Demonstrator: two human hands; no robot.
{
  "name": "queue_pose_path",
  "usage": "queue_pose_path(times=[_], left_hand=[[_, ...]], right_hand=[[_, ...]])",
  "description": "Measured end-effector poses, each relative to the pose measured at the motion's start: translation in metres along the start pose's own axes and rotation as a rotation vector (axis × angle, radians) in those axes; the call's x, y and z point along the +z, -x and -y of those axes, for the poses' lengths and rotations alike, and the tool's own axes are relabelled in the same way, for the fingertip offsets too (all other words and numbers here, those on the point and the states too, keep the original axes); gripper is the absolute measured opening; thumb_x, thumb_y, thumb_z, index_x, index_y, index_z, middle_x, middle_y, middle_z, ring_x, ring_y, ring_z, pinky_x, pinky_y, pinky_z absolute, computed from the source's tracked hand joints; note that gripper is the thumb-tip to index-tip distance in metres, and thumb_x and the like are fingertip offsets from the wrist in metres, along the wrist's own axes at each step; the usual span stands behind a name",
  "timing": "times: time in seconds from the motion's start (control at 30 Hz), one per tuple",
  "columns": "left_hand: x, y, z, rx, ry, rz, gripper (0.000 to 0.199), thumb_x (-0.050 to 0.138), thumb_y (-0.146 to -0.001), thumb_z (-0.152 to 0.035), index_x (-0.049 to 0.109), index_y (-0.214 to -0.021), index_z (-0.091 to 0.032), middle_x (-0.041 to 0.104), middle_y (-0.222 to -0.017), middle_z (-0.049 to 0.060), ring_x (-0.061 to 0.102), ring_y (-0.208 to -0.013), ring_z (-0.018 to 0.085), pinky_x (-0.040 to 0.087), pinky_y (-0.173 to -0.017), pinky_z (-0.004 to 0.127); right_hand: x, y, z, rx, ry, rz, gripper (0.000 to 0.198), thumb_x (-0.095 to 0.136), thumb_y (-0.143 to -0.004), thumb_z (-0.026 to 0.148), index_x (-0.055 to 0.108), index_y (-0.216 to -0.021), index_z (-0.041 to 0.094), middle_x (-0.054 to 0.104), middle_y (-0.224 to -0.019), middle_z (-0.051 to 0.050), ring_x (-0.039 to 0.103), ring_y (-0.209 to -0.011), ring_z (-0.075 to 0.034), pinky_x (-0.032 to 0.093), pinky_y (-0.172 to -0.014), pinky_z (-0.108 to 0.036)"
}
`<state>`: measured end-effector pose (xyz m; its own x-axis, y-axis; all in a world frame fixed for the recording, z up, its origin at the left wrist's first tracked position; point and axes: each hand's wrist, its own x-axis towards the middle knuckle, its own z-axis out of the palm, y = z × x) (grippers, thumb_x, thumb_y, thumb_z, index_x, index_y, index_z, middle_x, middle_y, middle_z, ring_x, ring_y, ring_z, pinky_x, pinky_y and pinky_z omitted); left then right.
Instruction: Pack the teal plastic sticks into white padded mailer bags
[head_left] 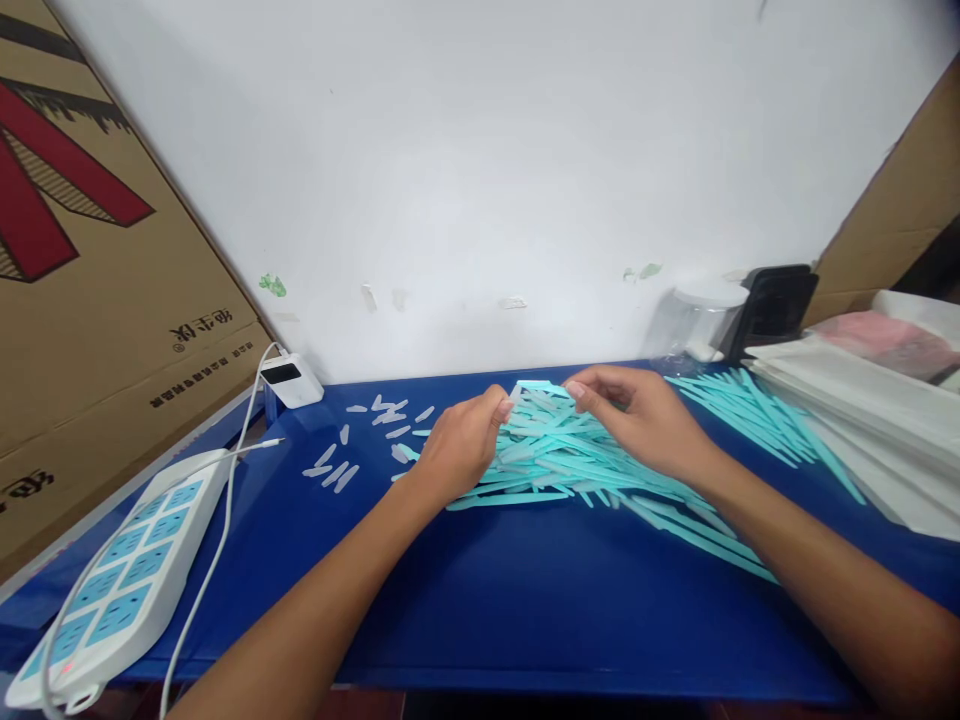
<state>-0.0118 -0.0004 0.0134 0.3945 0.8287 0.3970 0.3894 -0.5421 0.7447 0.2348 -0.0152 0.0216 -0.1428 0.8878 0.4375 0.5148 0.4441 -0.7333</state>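
Note:
Above the pile, a slim teal plastic stick is held level between my two hands. My left hand pinches its left end, where a small translucent cap shows at the fingertips. My right hand has the right end between thumb and index finger. Under both hands lies a heap of similar teal sticks, many with pale translucent ends. Left of the heap, several small translucent caps are scattered on the blue tabletop. A second, neater group of teal sticks lies to the right.
A white power strip with cables and a white device with a dark screen are at the left, beside a large cardboard box. At the right stand a clear jar, a black holder and stacked white bags. A white wall closes the back.

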Motion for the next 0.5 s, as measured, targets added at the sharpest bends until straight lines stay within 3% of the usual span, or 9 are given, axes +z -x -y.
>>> queue_pose_path(times=[0.13, 0.33, 0.5], left_hand=[[-0.007, -0.004, 0.004, -0.031, 0.012, -0.003, 0.024, 0.061, -0.099, -0.031, 0.055, -0.077, -0.023, 0.045, -0.069, 0.0, 0.035, -0.063, 0.019, 0.021, -0.061, 0.026], [-0.012, -0.008, 0.01, 0.087, -0.183, 0.066, 0.02, 0.06, -0.1, -0.029, 0.06, -0.081, -0.023, 0.046, -0.073, 0.0, 0.035, -0.062, 0.017, 0.018, -0.059, 0.025], [-0.015, -0.007, 0.01, 0.087, -0.142, 0.065, 0.016, 0.064, -0.097, -0.027, 0.063, -0.082, -0.022, 0.047, -0.075, 0.001, 0.029, -0.062, 0.017, 0.011, -0.059, 0.027]], right_hand=[[-0.004, -0.001, -0.001, -0.017, 0.032, -0.011, 0.037, 0.064, -0.095, 0.054, 0.078, -0.092, 0.019, 0.078, -0.091, -0.008, 0.071, -0.085, -0.025, 0.053, -0.077, -0.035], [-0.001, 0.001, -0.001, -0.033, 0.06, 0.034, 0.033, 0.064, -0.095, 0.049, 0.081, -0.093, 0.021, 0.08, -0.099, -0.008, 0.073, -0.094, -0.028, 0.056, -0.083, -0.039], [-0.003, 0.001, -0.003, -0.04, 0.091, 0.003, 0.026, 0.067, -0.093, 0.044, 0.081, -0.091, 0.022, 0.08, -0.097, -0.006, 0.073, -0.093, -0.026, 0.057, -0.082, -0.037]])
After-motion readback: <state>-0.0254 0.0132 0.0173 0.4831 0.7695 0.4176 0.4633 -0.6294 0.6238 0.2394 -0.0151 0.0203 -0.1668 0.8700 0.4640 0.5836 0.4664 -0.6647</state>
